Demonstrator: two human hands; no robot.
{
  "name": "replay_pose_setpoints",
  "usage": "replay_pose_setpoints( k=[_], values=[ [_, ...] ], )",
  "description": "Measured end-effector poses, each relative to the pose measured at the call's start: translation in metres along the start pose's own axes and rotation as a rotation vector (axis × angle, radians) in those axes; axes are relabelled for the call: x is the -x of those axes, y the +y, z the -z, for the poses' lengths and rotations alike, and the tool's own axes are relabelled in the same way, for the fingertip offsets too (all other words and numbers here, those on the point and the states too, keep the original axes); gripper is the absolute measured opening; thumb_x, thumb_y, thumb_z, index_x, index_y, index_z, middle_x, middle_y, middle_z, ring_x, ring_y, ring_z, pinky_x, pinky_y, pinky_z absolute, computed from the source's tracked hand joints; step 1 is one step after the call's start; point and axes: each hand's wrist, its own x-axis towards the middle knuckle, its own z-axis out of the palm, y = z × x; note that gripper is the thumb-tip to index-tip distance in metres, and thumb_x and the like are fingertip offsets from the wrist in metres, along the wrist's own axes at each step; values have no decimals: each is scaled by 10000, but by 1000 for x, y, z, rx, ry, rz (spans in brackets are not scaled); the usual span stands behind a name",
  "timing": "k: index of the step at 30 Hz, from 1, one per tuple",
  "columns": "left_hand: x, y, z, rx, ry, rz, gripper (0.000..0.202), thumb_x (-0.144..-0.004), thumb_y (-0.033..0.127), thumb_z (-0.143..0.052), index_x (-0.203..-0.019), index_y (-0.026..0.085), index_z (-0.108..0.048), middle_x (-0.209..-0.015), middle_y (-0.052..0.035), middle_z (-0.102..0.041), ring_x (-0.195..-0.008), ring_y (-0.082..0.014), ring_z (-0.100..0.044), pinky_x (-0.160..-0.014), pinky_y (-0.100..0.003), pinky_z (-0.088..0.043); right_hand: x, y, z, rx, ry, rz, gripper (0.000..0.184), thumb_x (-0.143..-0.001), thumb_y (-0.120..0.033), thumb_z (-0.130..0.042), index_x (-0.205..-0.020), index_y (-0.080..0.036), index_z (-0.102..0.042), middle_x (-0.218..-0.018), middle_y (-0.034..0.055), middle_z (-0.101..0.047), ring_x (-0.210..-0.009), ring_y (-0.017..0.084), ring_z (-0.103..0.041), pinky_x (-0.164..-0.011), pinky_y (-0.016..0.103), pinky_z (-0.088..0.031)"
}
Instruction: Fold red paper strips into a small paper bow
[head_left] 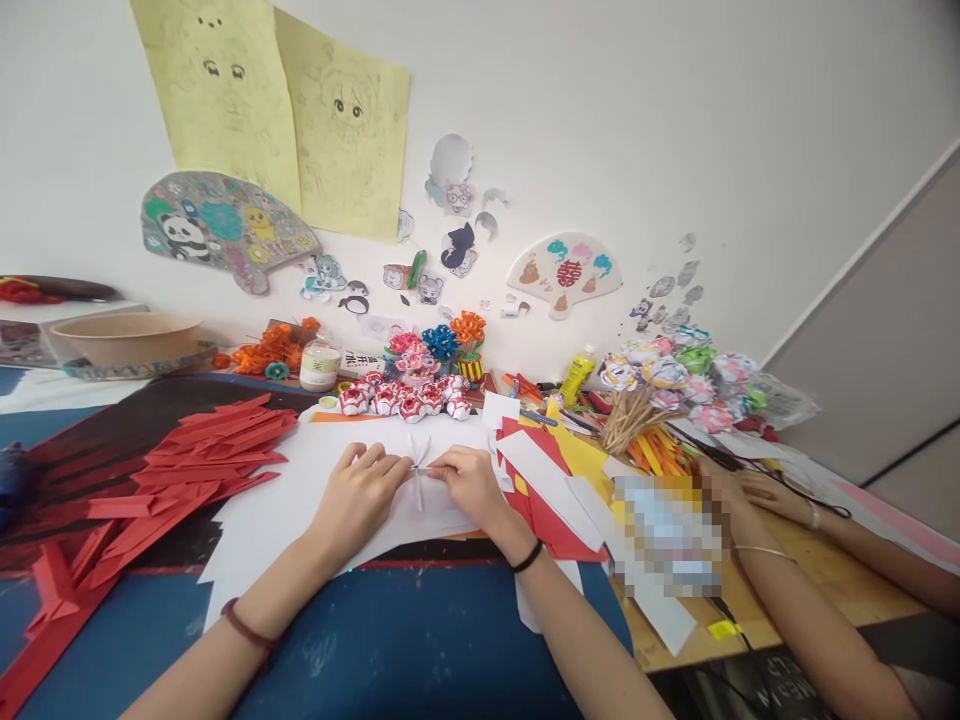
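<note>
My left hand [366, 490] and my right hand [469, 485] meet over white paper sheets [292, 490], fingers pinched. Between them is a small white folded paper piece [418, 490] with thin strips that spread upward and downward. Both hands appear to grip it from opposite sides. Its exact folds are partly covered by my fingers. Just behind my hands sits a group of red and white paper flowers [411, 403].
Folded red paper strips [217, 450] lie at left. Red paper [536, 450] and white strips lie right of my hands. Paper flowers on sticks [664, 375], a yellow bottle [577, 376] and a jar [320, 363] stand behind. Another person's arms [795, 590] rest at the right.
</note>
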Motion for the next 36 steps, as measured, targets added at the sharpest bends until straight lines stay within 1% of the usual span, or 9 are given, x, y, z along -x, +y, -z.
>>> replay_pose_setpoints(
  k=[5, 8, 16, 18, 22, 24, 27, 31, 36],
  values=[
    [-1, 2, 1, 12, 8, -15, 212, -880, 84, -468, -963, 201, -625, -829, -56, -685, -819, -237, -529, -765, -384, -335, 0, 1, 1, -29, 17, -25, 154, -788, -94, -667, -689, -196, -726, -686, 12, -697, -621, 142, -624, -611, 236, -456],
    [-2, 1, 1, 7, 6, -11, 211, -881, 85, -464, -951, 199, -627, -812, -53, -681, -816, -238, -530, -760, -384, -335, 0, 0, 1, -32, 20, -31, 152, -784, -85, -669, -691, -189, -727, -679, 11, -696, -625, 141, -623, -618, 235, -454],
    [-2, 1, 2, -15, -15, 28, 214, -859, 66, -471, -897, 193, -639, -785, -59, -681, -804, -242, -532, -738, -394, -340, -1, -3, -1, -7, -41, -27, 60, -820, -184, -675, -816, -199, -733, -783, 22, -701, -714, 147, -629, -695, 244, -468],
    [-2, 2, 2, -22, -13, 32, 215, -875, 80, -455, -896, 191, -638, -790, -64, -683, -807, -243, -532, -736, -395, -341, -1, -3, -1, -3, -51, -21, 84, -832, -187, -660, -872, -203, -732, -833, 32, -711, -753, 156, -637, -724, 255, -475],
    [-3, 2, 3, -25, -5, 43, 223, -900, 103, -425, -895, 186, -631, -780, -67, -680, -792, -242, -526, -723, -392, -337, 0, -4, 1, 22, -88, 7, 205, -856, -97, -587, -962, -211, -720, -916, 41, -721, -840, 171, -645, -782, 275, -474],
    [-3, 1, 3, -23, 5, 44, 219, -901, 105, -425, -893, 186, -628, -768, -66, -673, -780, -238, -519, -714, -386, -333, 1, -4, 2, 45, -102, 13, 223, -863, -93, -571, -981, -215, -714, -930, 40, -720, -852, 175, -644, -788, 281, -474],
    [-2, -2, 2, 3, -8, 0, 200, -910, 132, -437, -876, 185, -626, -733, -61, -647, -760, -226, -512, -710, -375, -336, 1, -6, 3, 78, -133, 60, 186, -877, -150, -575, -997, -216, -702, -948, 41, -716, -881, 181, -634, -803, 285, -468],
    [-2, -4, 1, 51, -59, -92, 192, -899, 109, -446, -851, 181, -617, -728, -52, -619, -735, -213, -497, -700, -361, -344, 2, -9, 3, 117, -179, 141, 115, -876, -238, -604, -938, -200, -693, -912, 45, -709, -871, 183, -619, -800, 283, -455],
    [-2, -3, 1, 59, -51, -122, 188, -912, 117, -440, -848, 175, -607, -745, -50, -615, -731, -211, -481, -678, -353, -337, 4, -9, 3, 149, -153, 152, 133, -898, -206, -552, -906, -179, -681, -839, 52, -692, -818, 182, -603, -745, 279, -453]
  ],
)
